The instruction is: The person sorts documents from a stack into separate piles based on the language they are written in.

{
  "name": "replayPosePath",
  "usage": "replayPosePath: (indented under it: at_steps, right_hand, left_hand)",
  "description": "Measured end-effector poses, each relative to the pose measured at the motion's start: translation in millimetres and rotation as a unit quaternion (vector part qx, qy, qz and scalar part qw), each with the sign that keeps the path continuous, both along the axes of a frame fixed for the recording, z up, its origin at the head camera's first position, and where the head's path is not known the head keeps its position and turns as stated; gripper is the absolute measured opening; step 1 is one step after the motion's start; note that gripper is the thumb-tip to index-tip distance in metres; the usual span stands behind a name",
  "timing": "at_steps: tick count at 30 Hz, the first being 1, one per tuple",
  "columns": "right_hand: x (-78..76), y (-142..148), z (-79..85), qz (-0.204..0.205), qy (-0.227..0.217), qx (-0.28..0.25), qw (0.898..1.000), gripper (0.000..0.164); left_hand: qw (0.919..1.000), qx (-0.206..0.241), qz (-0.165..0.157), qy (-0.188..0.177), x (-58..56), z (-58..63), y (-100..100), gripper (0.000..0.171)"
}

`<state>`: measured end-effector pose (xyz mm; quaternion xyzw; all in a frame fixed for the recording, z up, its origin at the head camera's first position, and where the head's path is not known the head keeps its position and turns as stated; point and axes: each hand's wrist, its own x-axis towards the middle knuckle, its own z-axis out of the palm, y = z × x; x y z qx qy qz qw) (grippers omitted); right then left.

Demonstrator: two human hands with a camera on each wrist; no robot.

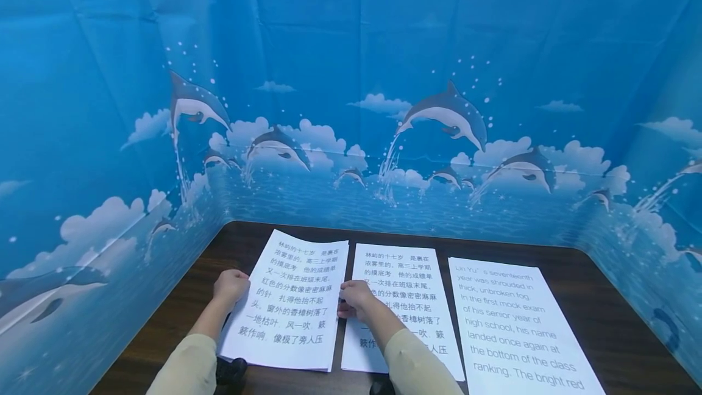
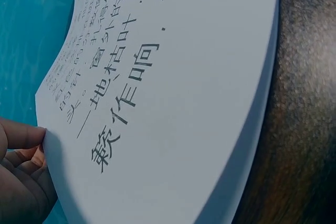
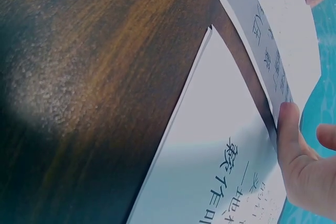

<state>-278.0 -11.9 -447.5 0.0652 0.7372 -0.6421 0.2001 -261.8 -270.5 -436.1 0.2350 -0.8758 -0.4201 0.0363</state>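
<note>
On the left, a white sheet of paper point(image 1: 290, 303) printed with Chinese text is bent and partly raised off the table. My left hand point(image 1: 231, 286) pinches its left edge; the left wrist view shows the thumb and finger of that hand point(image 2: 23, 166) at the paper's margin. At the opposite edge, my right hand point(image 1: 358, 298) holds the same paper, its forearm crossing over the middle paper point(image 1: 403, 316), which carries matching text. In the right wrist view, one digit of the right hand point(image 3: 310, 166) touches the raised paper point(image 3: 291, 35). Its other fingers are partly hidden.
A paper with English text point(image 1: 515, 328) lies to the right, apart from the middle one. The dark wooden table point(image 1: 598, 303) has rounded far corners. Blue curtain-like backing point(image 1: 351, 78) printed with dolphins surrounds it. Black bands point(image 1: 231, 372) sit near the wrists.
</note>
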Motion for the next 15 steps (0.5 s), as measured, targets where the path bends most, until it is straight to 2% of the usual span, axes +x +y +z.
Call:
replayPosePath:
  at_steps: [11,15]
  right_hand:
    - [2.0,5.5,1.7,0.004,-0.002,-0.011,1.0,0.035]
    - [1.3,9.3,4.0,0.005,0.003,-0.016,1.0,0.036]
  left_hand:
    - [1.0,0.005,-0.005,-0.001,2.7,-0.6,-1.1,0.025]
    - [0.9999,-0.004,0.011,-0.003,1.3,2.9,0.8,0.025]
